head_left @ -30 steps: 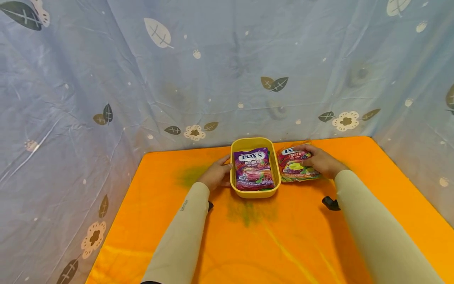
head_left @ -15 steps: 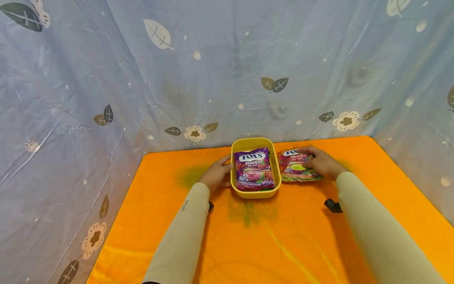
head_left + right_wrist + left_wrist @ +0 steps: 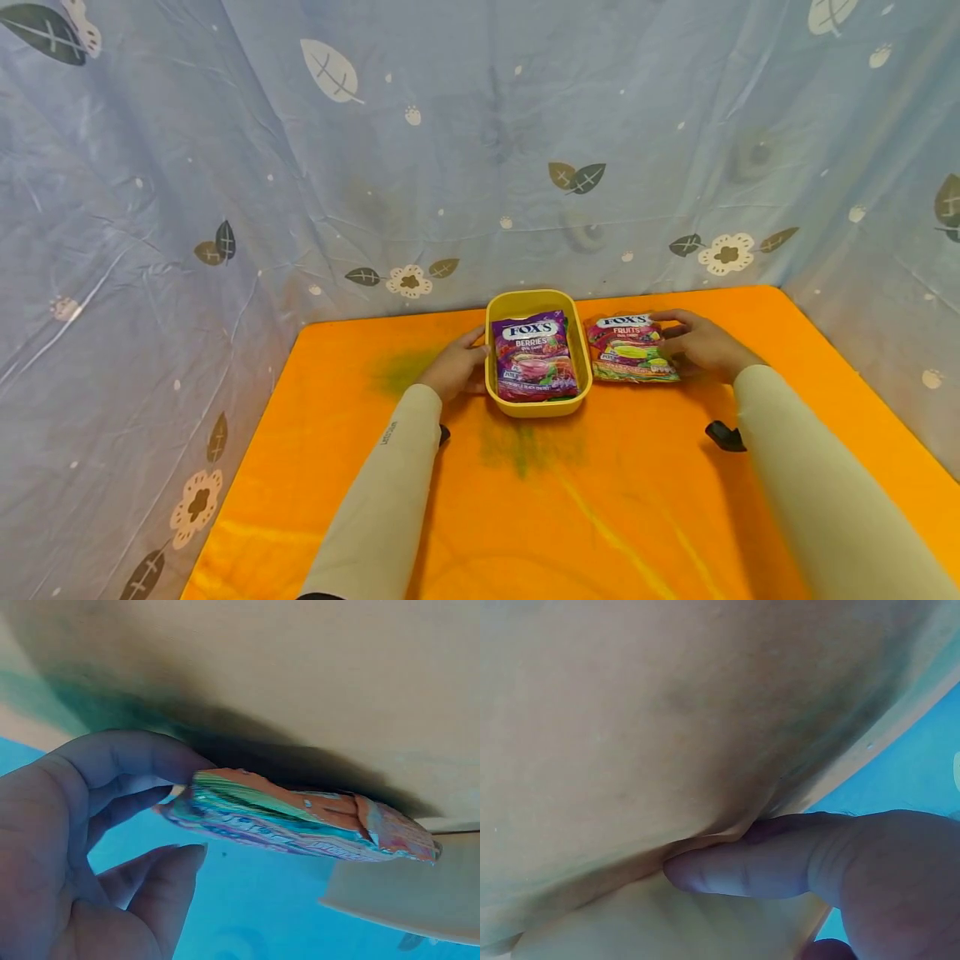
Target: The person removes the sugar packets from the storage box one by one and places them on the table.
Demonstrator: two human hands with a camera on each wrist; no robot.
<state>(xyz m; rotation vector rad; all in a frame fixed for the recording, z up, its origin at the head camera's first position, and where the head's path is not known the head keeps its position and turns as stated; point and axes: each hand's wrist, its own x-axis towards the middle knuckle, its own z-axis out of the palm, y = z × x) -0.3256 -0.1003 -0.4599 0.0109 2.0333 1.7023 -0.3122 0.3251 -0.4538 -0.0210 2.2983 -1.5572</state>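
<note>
A yellow tub (image 3: 585, 367) stands near the back of the orange-covered table, with a purple candy packet (image 3: 534, 354) marked "FOX'S BERRIES" lying in it. My left hand (image 3: 454, 368) rests against the tub's left wall; in the left wrist view a straight finger (image 3: 757, 862) touches the tub's side. Just right of the tub a red candy packet (image 3: 630, 348) marked "FOX'S FRUITS" lies on the table. My right hand (image 3: 705, 346) is at that packet's right edge. In the right wrist view its thumb stands apart from the packet (image 3: 300, 821), while a finger meets the near end.
The orange tablecloth (image 3: 555, 517) has greenish stains. A blue patterned curtain (image 3: 465, 167) hangs close behind the tub and along both sides. A black object (image 3: 726, 436) shows beside the right forearm. Something green peeks out from under the purple packet.
My right hand has drawn back to the right, from over the red packet to its right edge, uncovering the packet's label. The left hand and tub have stayed put.
</note>
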